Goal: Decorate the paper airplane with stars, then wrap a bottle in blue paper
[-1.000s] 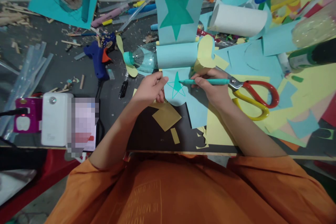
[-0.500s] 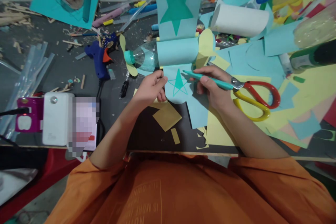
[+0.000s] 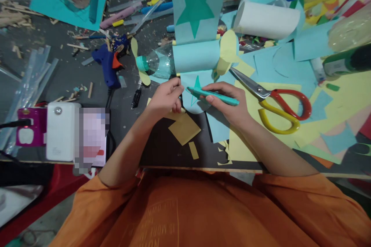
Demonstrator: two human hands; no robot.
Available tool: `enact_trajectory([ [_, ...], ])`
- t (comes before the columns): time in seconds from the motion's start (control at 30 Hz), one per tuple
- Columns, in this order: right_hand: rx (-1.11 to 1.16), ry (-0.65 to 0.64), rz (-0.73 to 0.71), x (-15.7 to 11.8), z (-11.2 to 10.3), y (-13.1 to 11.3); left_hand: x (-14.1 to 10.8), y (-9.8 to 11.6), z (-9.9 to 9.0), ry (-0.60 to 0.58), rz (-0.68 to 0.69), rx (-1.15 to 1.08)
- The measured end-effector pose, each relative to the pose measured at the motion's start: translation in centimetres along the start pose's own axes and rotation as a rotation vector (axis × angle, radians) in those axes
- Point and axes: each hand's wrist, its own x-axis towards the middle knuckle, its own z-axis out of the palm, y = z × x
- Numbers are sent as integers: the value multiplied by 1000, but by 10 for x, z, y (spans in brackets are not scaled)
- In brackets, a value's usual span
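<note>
A teal marker (image 3: 223,97) is held in my right hand (image 3: 232,102), its tip on the left part of a small star outline. That star is drawn on the lower light blue paper flap (image 3: 188,79) and is partly filled with green. My left hand (image 3: 167,97) pinches the flap's left edge, fingers closed. The flap extends from a plastic bottle (image 3: 164,63) wrapped in a blue paper band (image 3: 197,57). Above the band, a larger flap (image 3: 213,27) bears a filled green star. Yellow paper blades (image 3: 134,47) sit at the bottle's teal cap.
Scissors (image 3: 262,92) with red and yellow handles lie right of my right hand, on paper sheets. A blue glue gun (image 3: 107,65) and a black pen (image 3: 136,97) lie to the left. A white power bank (image 3: 62,131) sits near the front edge. A paper tube (image 3: 266,19) is behind.
My right hand has moved left with the marker, its tip going from right of the small star to its left part. The scissor blades are now uncovered. My left hand stays nearly still.
</note>
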Motion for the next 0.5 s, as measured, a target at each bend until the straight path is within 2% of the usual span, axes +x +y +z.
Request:
enact_trajectory([
  [0.5, -15, -27, 10, 0, -1, 0, 1, -1, 0, -9, 2, 4],
])
